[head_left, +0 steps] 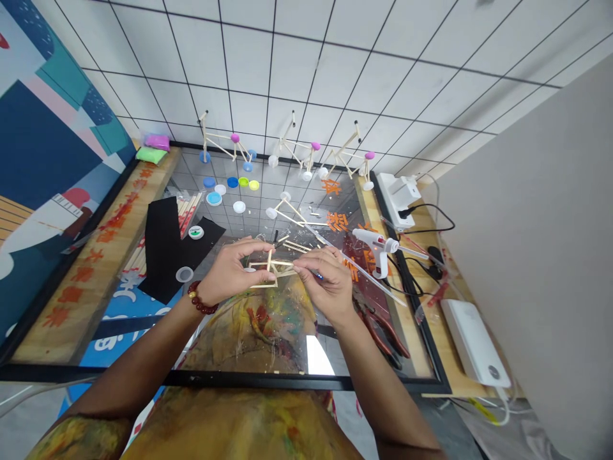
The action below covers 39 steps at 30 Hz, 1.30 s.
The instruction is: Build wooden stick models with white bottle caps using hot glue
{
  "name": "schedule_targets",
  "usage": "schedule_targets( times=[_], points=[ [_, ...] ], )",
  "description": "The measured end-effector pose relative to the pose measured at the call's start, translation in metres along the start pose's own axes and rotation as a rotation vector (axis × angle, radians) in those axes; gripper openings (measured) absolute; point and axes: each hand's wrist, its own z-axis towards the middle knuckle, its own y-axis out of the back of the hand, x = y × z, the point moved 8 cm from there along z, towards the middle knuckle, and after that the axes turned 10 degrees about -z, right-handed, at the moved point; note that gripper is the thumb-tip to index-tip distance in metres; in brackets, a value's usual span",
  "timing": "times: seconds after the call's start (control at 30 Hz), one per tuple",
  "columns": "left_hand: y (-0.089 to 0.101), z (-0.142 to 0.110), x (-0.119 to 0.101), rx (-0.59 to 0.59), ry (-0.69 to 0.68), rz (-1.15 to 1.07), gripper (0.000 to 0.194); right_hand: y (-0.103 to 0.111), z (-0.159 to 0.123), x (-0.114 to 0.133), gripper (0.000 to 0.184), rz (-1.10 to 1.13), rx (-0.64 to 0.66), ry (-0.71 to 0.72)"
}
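Note:
Over the near middle of the glass table top (287, 348), I hold a small frame of pale wooden sticks (276, 263). My left hand (230, 271) grips its left part, with thumb and fingers on an upright stick. At its right end, my right hand (328, 278) pinches the sticks between thumb and fingertips. The right fingertips hide where the sticks meet. Just beyond my hands lie loose cut sticks (297, 245). A part-built stick frame with white bottle caps (286, 207) rests farther back.
Three stick tricycle models (225, 137) stand along the tiled wall. Coloured bottle caps (232, 183) and black sheets (163, 239) lie left. At right are a white glue gun (376, 248), red-handled pliers (383, 329), a power strip (395, 201) and a white box (474, 342) with a cable.

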Motion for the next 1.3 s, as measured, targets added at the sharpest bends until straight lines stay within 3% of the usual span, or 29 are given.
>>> schedule_targets(
  times=[0.53, 1.0, 1.3],
  points=[
    [-0.0003, -0.0003, -0.0022, 0.003, 0.000, -0.006, 0.040, 0.0006, -0.0012, 0.0029, 0.012, -0.032, -0.049, 0.039],
    [0.0008, -0.0027, 0.0036, -0.022, 0.018, -0.050, 0.066, -0.0013, -0.0049, -0.0027, 0.007, -0.056, -0.083, 0.050],
    [0.0028, 0.0012, -0.0036, -0.009, -0.029, -0.041, 0.041, -0.0029, 0.0011, 0.0038, 0.006, -0.065, -0.081, 0.049]
  ],
)
